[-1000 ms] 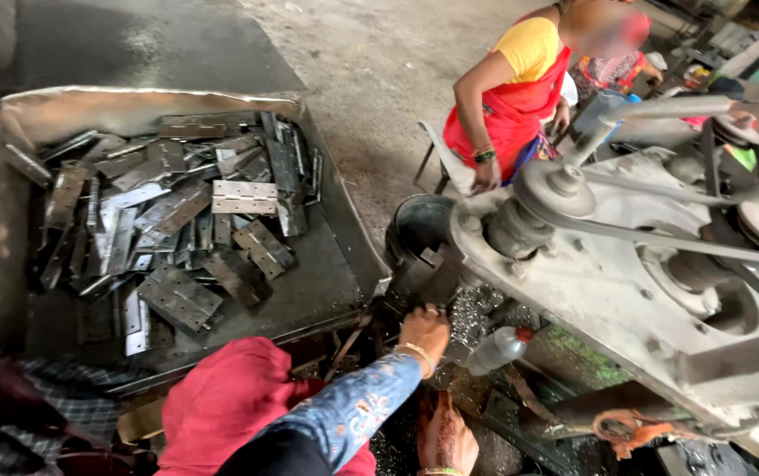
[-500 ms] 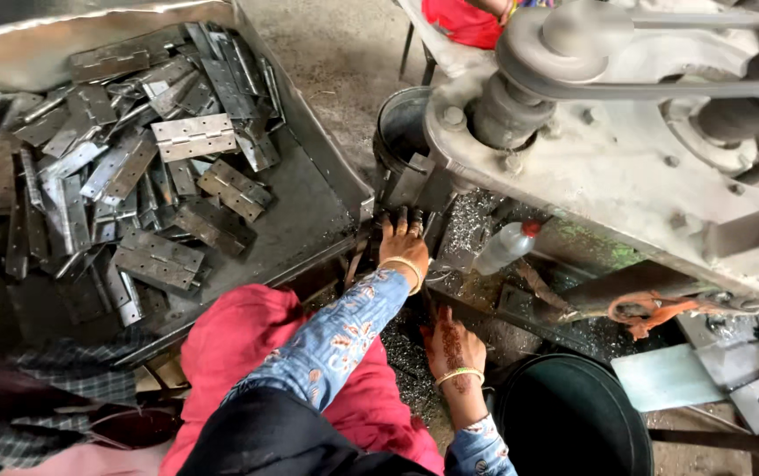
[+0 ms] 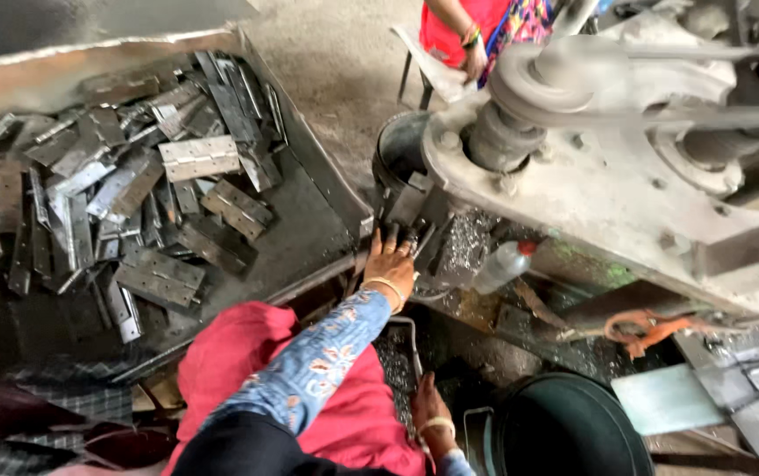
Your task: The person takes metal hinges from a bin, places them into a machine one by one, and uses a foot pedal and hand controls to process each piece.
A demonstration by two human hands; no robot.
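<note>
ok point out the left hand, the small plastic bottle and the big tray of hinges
left hand [image 3: 390, 261], head view, on the back of the hand
plastic bottle [image 3: 499, 265], head view, on the clear body below its red cap
metal tray [image 3: 304, 231], head view, on a bare patch of its floor

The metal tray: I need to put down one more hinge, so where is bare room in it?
The tray is bare along its near right part, between the hinge pile and the wall beside the left hand. The far and left parts are crowded with stacked hinges.
</note>
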